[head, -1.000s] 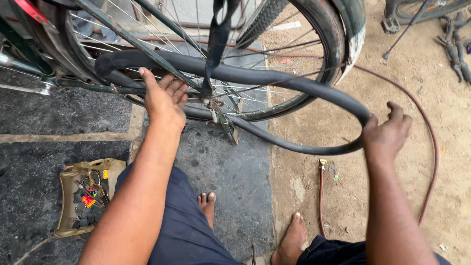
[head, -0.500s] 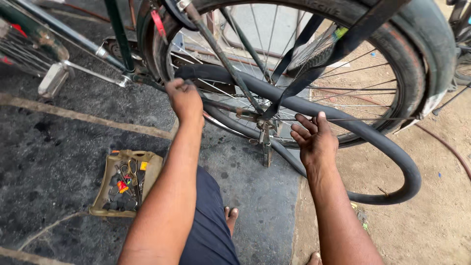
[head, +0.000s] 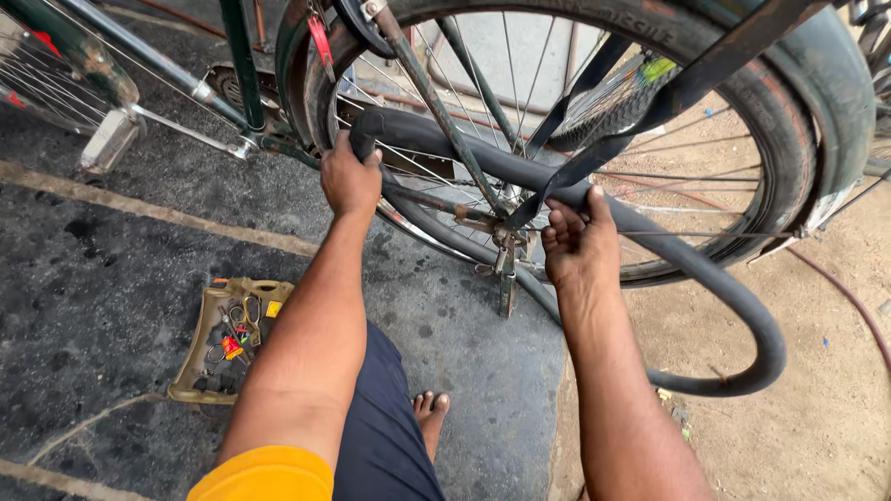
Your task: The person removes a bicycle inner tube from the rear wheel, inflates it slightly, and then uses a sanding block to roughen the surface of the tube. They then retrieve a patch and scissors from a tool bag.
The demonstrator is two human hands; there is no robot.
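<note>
- A black inner tube [head: 687, 269] was seen pulled out of the bike's rear wheel [head: 742, 102], looking soft and matte, pretty limp.
- The tube was draped across the spokes in front of the wheel, then looped down over the sandy ground [head: 798, 417] on the right and curled back toward the stand [head: 507, 278].
- The left hand [head: 350, 178] was clamped round the tube's upper left end, right by the tyre and frame.
- The right hand [head: 577, 243] was closed on the tube further along, near the hub, fingers curled over the top.
- The two hands were kept apart, with a stretch of tube and a frame stay between them.
- A small tray [head: 223, 339] of odds and ends was left on the dark pavement beside the left arm, and a bare foot [head: 432, 413] was showing below.
- Compared with half a second before: the left hand was found slightly further left on the tube, the right hand's grip was tightened from loose fingers to a proper hold, and the loop on the right was pretty much unchanged.
</note>
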